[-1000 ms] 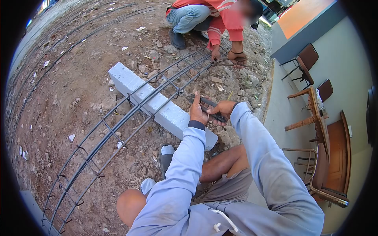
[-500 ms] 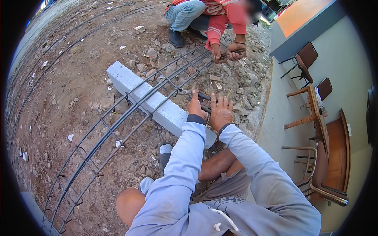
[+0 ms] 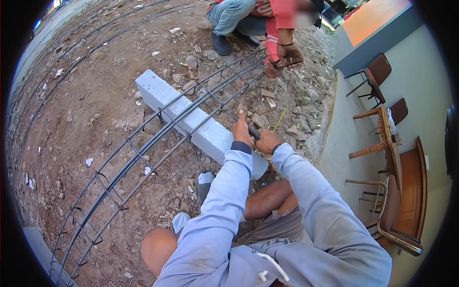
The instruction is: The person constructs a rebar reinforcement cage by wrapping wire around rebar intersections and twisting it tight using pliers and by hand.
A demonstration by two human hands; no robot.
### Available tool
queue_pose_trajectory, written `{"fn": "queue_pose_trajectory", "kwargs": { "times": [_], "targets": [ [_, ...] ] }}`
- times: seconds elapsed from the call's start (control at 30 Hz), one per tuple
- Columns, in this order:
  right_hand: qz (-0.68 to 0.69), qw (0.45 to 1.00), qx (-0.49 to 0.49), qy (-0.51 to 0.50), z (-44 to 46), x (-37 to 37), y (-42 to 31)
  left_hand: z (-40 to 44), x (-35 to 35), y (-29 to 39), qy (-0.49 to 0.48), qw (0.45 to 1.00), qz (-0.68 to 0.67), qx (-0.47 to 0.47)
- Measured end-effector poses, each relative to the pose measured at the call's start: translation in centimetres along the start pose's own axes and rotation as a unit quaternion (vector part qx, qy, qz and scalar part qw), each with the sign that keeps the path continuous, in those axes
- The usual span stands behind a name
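Observation:
My left hand [image 3: 243, 130] is closed round part of a dark-handled tool [image 3: 253, 132], whose metal end reaches toward the near bar of a rebar cage [image 3: 109, 184]. My right hand [image 3: 267, 141] is wrapped round the tool's other end, close beside the left. Which parts of the tool lie inside the fingers is hidden. The cage runs diagonally from lower left to the upper middle and rests across a pale block [image 3: 205, 136]. The block's near end lies just below my hands.
A co-worker [image 3: 232, 14] in red squats at the cage's far end, both hands on thin dark pieces. Rubble [image 3: 301, 129] lies right of the cage. Chairs [image 3: 378, 70] and a wooden table [image 3: 389, 138] stand on the right. Long bars [image 3: 71, 67] lie at upper left.
My right hand, spread open against the tool half a second ago, has closed round it. The co-worker's hands have shifted. The whole view has moved slightly.

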State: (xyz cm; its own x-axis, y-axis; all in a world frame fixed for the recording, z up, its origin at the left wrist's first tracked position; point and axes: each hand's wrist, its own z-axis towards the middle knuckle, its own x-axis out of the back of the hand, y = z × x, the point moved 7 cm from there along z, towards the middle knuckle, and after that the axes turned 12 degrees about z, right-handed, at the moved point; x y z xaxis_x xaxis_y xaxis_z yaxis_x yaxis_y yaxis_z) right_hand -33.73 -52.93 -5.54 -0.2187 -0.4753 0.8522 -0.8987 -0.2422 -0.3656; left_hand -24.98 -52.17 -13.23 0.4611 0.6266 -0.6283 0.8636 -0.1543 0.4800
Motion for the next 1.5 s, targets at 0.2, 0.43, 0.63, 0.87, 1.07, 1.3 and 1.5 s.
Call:
{"fn": "queue_pose_trajectory", "kwargs": {
  "times": [0.2,0.43,0.63,0.87,1.07,1.3,1.5],
  "targets": [
    [0.192,0.954,-0.123,-0.197,-0.8,1.2,-0.6,0.0,-0.5,0.2,-0.052,0.997,-0.046,-0.016],
    [0.248,0.935,-0.155,-0.201,0.0,1.3,0.9,0.8,0.1,0.2,-0.053,0.997,-0.042,-0.033],
    [0.099,0.981,-0.095,-0.14,1.9,1.4,2.8,1.0,1.1,0.6,0.096,0.988,0.065,-0.104],
    [0.291,0.927,-0.078,-0.225,1.6,0.7,2.3,-6.3,0.4,4.2,0.209,0.904,0.249,-0.279],
    [0.368,0.893,-0.106,-0.236,-0.1,1.7,0.0,-4.5,1.7,4.7,0.186,0.887,0.352,-0.233],
    [0.455,0.854,-0.072,-0.242,-2.5,0.3,-2.2,-2.4,1.7,5.7,0.159,0.665,0.63,-0.369],
    [0.237,0.953,-0.024,-0.186,-0.9,1.9,-1.5,-1.7,1.9,5.2,0.099,0.737,0.579,-0.335]
  ]
}}
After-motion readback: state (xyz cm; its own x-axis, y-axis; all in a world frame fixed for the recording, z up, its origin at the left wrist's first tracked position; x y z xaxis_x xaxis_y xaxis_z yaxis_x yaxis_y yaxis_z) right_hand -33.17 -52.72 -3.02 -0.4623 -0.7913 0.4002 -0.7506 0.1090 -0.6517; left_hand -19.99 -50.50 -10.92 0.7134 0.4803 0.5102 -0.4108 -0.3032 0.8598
